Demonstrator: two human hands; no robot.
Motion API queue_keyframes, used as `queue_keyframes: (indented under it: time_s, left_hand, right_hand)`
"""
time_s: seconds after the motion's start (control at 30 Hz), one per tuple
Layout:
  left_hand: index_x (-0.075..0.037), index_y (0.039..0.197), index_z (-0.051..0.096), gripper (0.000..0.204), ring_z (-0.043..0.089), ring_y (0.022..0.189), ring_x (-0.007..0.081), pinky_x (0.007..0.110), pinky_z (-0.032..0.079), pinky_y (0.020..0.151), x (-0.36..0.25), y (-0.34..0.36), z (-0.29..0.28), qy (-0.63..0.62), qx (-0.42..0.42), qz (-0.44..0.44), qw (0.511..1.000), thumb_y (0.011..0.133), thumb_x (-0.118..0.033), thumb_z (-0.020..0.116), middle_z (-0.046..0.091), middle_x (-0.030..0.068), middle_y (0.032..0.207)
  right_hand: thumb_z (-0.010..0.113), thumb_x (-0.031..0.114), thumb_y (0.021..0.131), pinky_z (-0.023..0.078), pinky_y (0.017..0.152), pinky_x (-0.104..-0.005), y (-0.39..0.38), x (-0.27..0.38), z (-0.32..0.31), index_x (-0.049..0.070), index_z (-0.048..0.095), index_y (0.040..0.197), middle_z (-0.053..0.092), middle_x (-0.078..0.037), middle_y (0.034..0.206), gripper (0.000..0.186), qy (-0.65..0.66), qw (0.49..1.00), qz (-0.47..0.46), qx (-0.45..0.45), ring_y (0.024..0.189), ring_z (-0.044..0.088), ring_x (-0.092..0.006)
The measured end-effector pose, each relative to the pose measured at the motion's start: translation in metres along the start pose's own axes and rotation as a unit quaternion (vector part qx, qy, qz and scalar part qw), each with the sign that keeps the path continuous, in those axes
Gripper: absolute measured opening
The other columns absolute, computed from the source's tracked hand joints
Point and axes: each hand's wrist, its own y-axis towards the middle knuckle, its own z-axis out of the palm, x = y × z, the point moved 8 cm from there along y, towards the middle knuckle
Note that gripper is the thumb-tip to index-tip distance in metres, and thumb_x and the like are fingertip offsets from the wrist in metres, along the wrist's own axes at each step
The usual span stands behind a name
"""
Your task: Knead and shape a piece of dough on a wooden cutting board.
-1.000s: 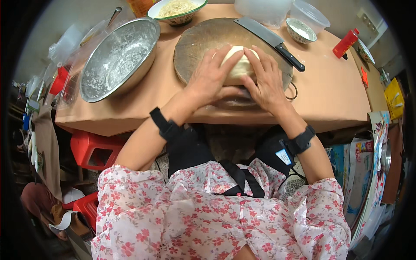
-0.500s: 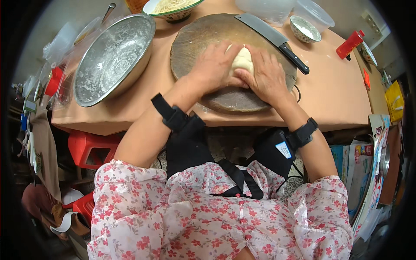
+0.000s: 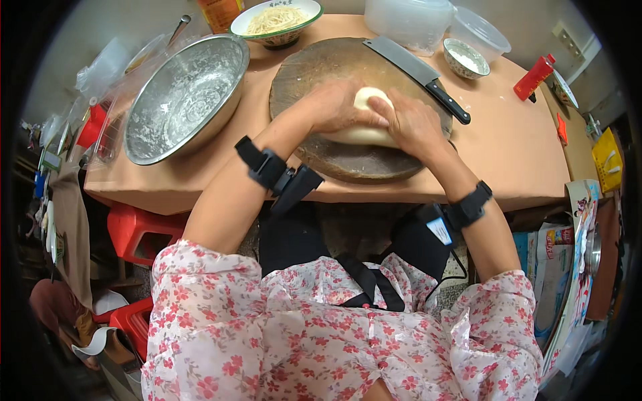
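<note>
A pale, smooth lump of dough [image 3: 364, 137] lies on a round wooden chopping board [image 3: 314, 63]. My left hand [image 3: 340, 107] is wrapped over its left side, thumb toward the middle. From the right, my right hand [image 3: 414, 123] grips the dough, its thumb near the left one. A folded part of the dough bulges up between the hands, and a wider part shows below them toward me. My fingertips on the far side are partly hidden. A cleaver [image 3: 408, 61] with a black handle rests on the board's right rim, beyond my right hand.
A flour-dusted metal basin [image 3: 144, 134] stands at the left. Behind the board are a bowl of noodles [image 3: 284, 20], clear plastic tubs [image 3: 408, 23] and a small bowl of white powder [image 3: 466, 59]. A red bottle [image 3: 535, 77] is at the right; a red stool [image 3: 144, 230] stands below.
Both hands have closed further over the dough and folded it. More dough now shows on the side toward me. The view has shifted slightly.
</note>
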Motion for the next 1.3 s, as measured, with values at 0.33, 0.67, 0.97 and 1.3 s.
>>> queue_keyframes:
  time_s: [0.33,0.67,0.97,1.3]
  left_hand:
    - [-0.006,0.126,0.059,0.077,0.06,0.107,0.0347,0.043,0.047,0.089,-0.027,-0.017,-0.02,0.119,-0.125,0.003,0.985,0.074,-0.062,0.069,0.062,0.0196,0.117]
    - [-0.007,0.135,0.045,0.085,0.051,0.116,0.032,0.045,0.045,0.091,-0.026,-0.061,0.007,0.185,-0.247,0.103,0.946,0.066,-0.043,0.08,0.052,0.0125,0.127]
    - [-0.004,0.123,0.055,0.076,0.055,0.106,0.038,0.045,0.047,0.088,-0.002,-0.008,-0.006,0.086,-0.17,0.076,0.979,0.062,-0.042,0.082,0.06,0.0188,0.112]
    - [-0.006,0.119,0.058,0.075,0.057,0.104,0.0393,0.044,0.045,0.093,0.021,0.035,-0.015,-0.006,-0.153,0.072,0.986,0.073,-0.062,0.071,0.062,0.0217,0.109]
  right_hand:
    - [0.036,0.062,0.096,0.046,0.075,-0.049,0.02,-0.011,-0.004,0.002,0.068,0.101,0.065,-0.025,0.086,0.068,0.003,0.993,0.018,0.117,0.082,0.062,-0.0448]
    - [0.065,0.045,0.083,0.038,0.085,-0.0428,-0.068,0.057,-0.017,0.013,0.056,0.125,0.056,-0.011,0.125,0.054,-0.112,0.938,-0.203,-0.259,0.112,0.054,-0.0252]
    - [0.05,0.046,0.093,0.042,0.082,-0.0459,-0.009,0.031,-0.01,0.011,0.061,0.116,0.065,-0.008,0.106,0.044,-0.061,0.962,-0.151,-0.221,0.099,0.061,-0.029]
    - [0.025,0.059,0.097,0.044,0.087,-0.05,0.067,-0.015,0.005,0.016,0.066,0.113,0.068,-0.016,0.107,0.061,0.017,0.999,0.02,-0.027,0.104,0.061,-0.038]
